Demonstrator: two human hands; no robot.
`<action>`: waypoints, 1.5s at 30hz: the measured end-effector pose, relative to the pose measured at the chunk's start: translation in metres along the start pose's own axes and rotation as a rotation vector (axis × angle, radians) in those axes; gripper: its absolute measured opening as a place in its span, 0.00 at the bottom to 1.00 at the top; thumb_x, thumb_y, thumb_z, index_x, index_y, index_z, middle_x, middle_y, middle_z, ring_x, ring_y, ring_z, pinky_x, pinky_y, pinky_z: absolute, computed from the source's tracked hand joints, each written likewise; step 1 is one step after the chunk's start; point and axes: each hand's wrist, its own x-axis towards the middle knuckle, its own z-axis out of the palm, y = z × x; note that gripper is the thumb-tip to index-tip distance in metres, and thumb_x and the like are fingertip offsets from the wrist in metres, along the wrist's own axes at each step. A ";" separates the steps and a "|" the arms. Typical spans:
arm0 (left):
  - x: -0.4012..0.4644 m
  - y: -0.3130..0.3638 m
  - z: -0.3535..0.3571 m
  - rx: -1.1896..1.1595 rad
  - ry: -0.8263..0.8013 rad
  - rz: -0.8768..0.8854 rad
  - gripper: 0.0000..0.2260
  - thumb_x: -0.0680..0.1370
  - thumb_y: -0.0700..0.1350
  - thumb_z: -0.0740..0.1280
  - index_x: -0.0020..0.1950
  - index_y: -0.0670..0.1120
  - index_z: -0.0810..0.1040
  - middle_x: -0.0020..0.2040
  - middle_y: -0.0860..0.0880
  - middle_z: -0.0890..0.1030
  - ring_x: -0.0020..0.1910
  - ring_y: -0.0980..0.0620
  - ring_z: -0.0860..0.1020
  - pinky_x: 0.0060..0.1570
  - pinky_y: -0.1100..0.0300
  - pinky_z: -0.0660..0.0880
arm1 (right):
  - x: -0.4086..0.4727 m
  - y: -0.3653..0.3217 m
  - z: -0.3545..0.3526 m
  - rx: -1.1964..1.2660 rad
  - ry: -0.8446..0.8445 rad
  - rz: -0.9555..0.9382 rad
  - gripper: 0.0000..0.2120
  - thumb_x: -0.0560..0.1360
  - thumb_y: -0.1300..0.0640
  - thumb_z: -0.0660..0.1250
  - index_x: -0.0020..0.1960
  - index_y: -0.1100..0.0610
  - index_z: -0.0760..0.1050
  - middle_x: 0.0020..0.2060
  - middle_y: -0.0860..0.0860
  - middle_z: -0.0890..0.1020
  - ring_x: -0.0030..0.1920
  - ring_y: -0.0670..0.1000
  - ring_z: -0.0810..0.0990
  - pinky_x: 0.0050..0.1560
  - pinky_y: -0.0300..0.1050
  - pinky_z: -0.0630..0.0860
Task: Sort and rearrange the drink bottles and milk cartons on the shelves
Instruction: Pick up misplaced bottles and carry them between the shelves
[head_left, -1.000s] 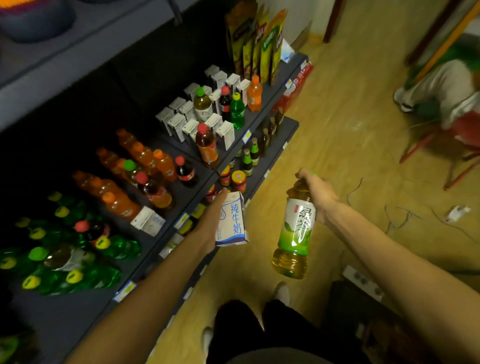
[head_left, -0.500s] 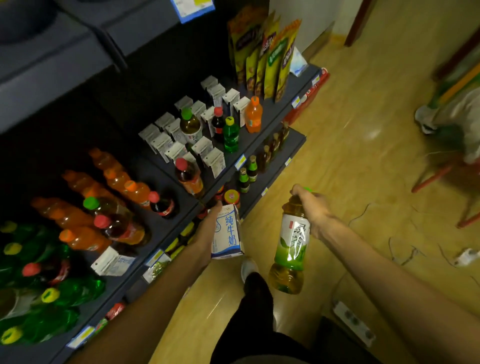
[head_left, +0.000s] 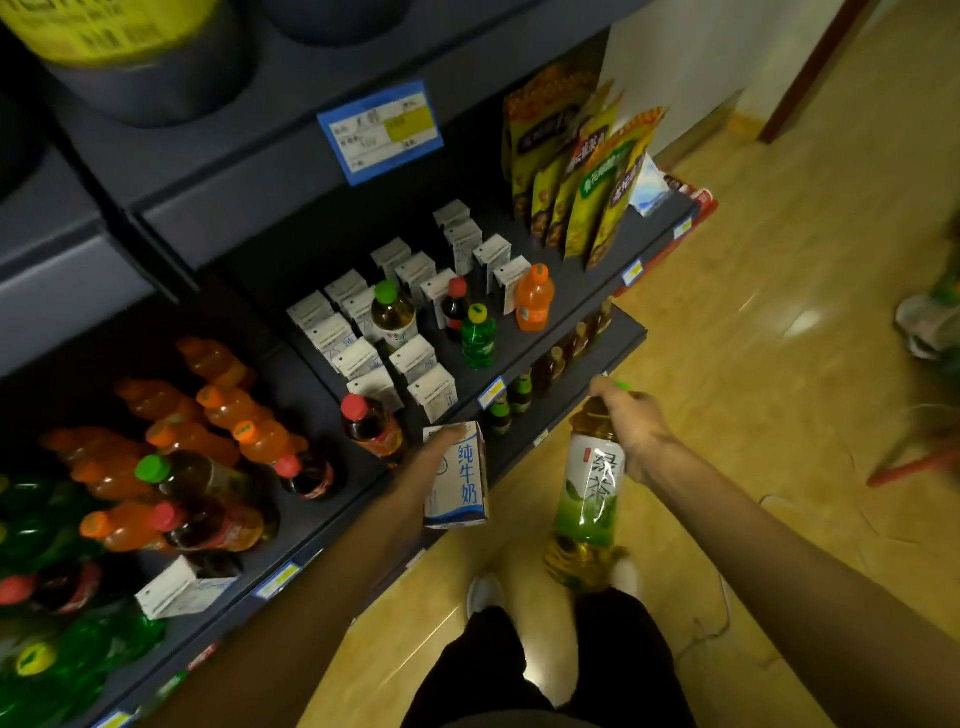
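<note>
Both forearms extend forward and downward from the lower edge of the head view, bare to the wrist. The left hand (head_left: 423, 470) is closed around a milk carton (head_left: 462, 480), fingers wrapped over its far side, thumb side hidden; the carton is upright, just off the shelf edge. The right hand (head_left: 631, 423) grips a green tea bottle (head_left: 589, 493) at the neck from above, wrist bent, so that the bottle hangs down, slightly tilted. The two hands are near each other, not touching.
</note>
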 end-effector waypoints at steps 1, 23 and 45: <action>0.003 0.002 0.002 -0.003 0.002 -0.002 0.20 0.75 0.59 0.69 0.54 0.43 0.82 0.44 0.41 0.83 0.41 0.43 0.82 0.40 0.56 0.78 | 0.008 -0.002 0.001 -0.007 -0.012 -0.004 0.12 0.72 0.54 0.71 0.48 0.61 0.75 0.38 0.60 0.83 0.34 0.58 0.81 0.40 0.53 0.79; 0.052 0.058 0.230 -0.470 0.301 0.014 0.10 0.77 0.50 0.70 0.51 0.46 0.72 0.41 0.42 0.83 0.37 0.46 0.81 0.43 0.51 0.80 | 0.239 -0.157 -0.087 -0.468 -0.273 0.036 0.43 0.50 0.36 0.71 0.59 0.59 0.78 0.46 0.59 0.85 0.37 0.60 0.85 0.34 0.47 0.78; 0.112 0.142 0.279 0.311 0.444 0.491 0.18 0.69 0.41 0.78 0.54 0.46 0.75 0.55 0.46 0.78 0.56 0.49 0.77 0.56 0.62 0.74 | 0.259 -0.198 -0.092 -0.592 -0.295 0.004 0.19 0.70 0.43 0.71 0.48 0.59 0.76 0.39 0.59 0.82 0.34 0.57 0.80 0.33 0.45 0.73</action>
